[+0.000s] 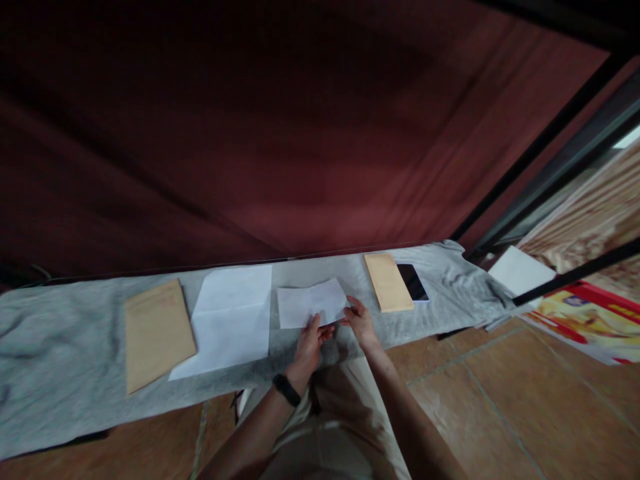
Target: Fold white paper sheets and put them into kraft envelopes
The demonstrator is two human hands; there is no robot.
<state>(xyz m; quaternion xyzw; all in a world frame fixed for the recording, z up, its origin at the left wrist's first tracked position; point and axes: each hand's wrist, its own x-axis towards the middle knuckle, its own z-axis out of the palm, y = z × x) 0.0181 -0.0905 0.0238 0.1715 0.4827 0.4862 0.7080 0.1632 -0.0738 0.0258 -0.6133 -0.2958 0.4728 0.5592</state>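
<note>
A folded sheet of white paper (310, 300) is held between my two hands over the grey cloth. My left hand (311, 340), with a black band on its wrist, pinches the paper's near edge, thumb on top. At the right end, my right hand (359, 319) grips the near corner between thumb and fingers. Left of it lie larger white sheets (235, 320) with a crease across them. Beyond those, a brown envelope (157, 333) rests partly against the sheets' edge. To the right of my right hand is a stack of tan envelopes (387, 280).
A dark-screened phone (414, 283) lies beside the tan stack. Grey cloth (65, 353) covers the long narrow bench. Behind it hangs a dark red curtain (310, 167). Black metal bars (540, 147) and a red-yellow printed box (590, 317) stand at the right, above the tiled floor (480, 400).
</note>
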